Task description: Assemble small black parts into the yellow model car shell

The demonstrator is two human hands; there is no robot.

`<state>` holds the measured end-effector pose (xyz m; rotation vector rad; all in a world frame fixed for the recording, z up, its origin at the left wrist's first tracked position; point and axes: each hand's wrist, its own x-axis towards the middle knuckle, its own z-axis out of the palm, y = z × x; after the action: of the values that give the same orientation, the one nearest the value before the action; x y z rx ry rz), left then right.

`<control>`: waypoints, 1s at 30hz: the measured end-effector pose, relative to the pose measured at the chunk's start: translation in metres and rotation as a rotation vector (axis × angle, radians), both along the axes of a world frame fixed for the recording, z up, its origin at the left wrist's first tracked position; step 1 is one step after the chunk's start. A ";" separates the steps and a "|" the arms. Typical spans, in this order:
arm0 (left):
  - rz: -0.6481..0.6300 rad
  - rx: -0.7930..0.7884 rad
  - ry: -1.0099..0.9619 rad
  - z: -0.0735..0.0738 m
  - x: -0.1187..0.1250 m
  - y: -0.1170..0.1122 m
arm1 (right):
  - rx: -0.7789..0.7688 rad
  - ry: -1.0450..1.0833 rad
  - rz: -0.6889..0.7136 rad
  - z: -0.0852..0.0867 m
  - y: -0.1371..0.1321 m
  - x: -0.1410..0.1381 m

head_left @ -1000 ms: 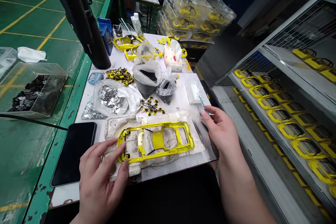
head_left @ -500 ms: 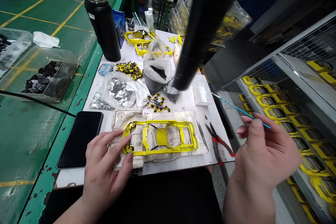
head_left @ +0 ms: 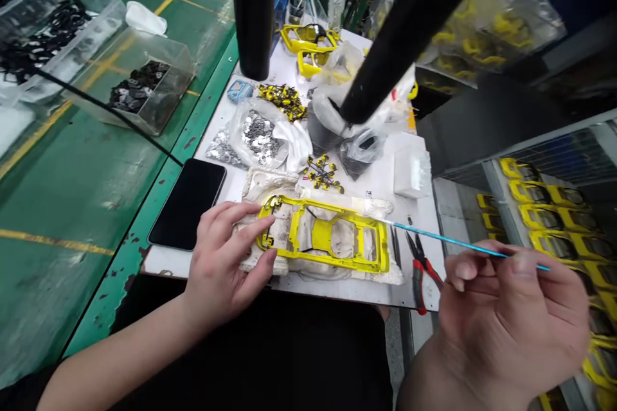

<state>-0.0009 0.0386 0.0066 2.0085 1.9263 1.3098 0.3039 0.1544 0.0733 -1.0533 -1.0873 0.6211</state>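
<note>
A yellow toy car body shell [head_left: 321, 260] lies underside up in a whitish, worn cradle [head_left: 260, 181]. My left hand [head_left: 231, 241] holds the shell's left end, with the thumb at the near side and the fingers over the end. In a pinch between thumb and fingers, my right hand [head_left: 515, 308] holds a thin blue stick [head_left: 448, 239]. Its pale tip points left and appears close to the shell's right end; whether it touches, I cannot tell. Red-handled pliers [head_left: 420, 276] and tweezers [head_left: 396, 245] lie right of the cradle.
A phone [head_left: 187, 205] lies left. Behind the cradle are a bag of silvery pieces [head_left: 258, 135], small yellow-black parts [head_left: 324, 173] and a white block [head_left: 411, 172]. A black bottle [head_left: 253, 19] and a blurred black pole [head_left: 409, 32] rise above the table. Racks of yellow shells [head_left: 544, 215] stand right.
The view has shifted, so the table sits further right and higher. The stick's tip has come from beside the white block to near the shell's right end. My left hand stays on the shell.
</note>
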 end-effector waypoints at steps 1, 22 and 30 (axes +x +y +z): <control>0.001 0.006 -0.003 0.000 0.000 0.000 | -0.015 0.011 0.046 -0.002 -0.003 -0.008; 0.005 0.009 -0.067 -0.001 0.002 0.000 | -0.091 -0.136 0.389 -0.022 -0.037 -0.072; 0.018 0.005 -0.063 -0.002 0.002 0.000 | -0.103 -0.138 0.399 -0.023 -0.037 -0.072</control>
<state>0.0010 0.0386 0.0049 1.9321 1.9205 1.3657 0.2317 0.1178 0.0505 -0.9838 -1.4157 0.9413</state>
